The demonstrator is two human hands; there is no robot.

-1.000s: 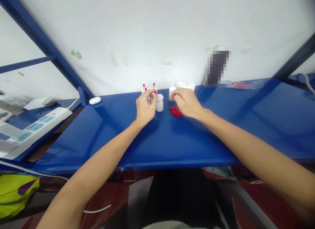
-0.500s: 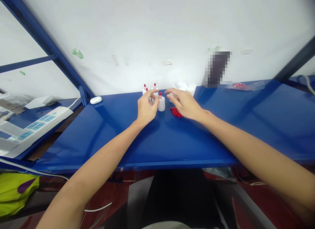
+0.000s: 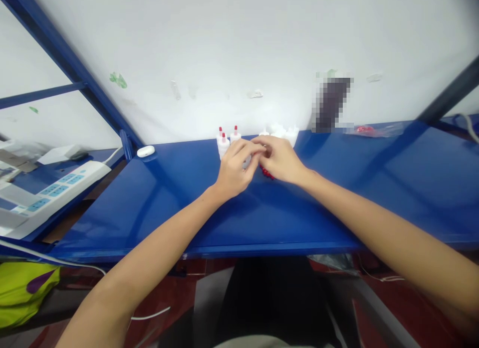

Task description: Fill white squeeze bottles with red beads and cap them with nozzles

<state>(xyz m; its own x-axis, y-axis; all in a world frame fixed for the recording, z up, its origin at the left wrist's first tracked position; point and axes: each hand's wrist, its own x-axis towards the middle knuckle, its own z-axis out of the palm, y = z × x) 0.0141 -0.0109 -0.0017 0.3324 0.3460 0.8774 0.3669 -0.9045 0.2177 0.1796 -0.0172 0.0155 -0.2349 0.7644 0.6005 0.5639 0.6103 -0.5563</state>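
Note:
My left hand and my right hand meet at the fingertips over the middle of the table. Both hands have their fingers closed in a pinch, and what sits between the tips is hidden. Through the gap of my left hand shows part of a small white plastic bottle; whether the hand touches it I cannot tell. Several white bottles with red tips stand just beyond my left hand. Under my right hand lies a pile of small red caps, partly covered. Behind it are several white bottles without red tips.
The blue table runs up against a white wall. A white oval case lies at the left. Toward the right back is a clear bag with red pieces. A power strip lies beyond the left edge.
My left hand has moved right to meet my right hand, and both sets of fingers have closed. The red-tipped bottle between them is now mostly hidden.

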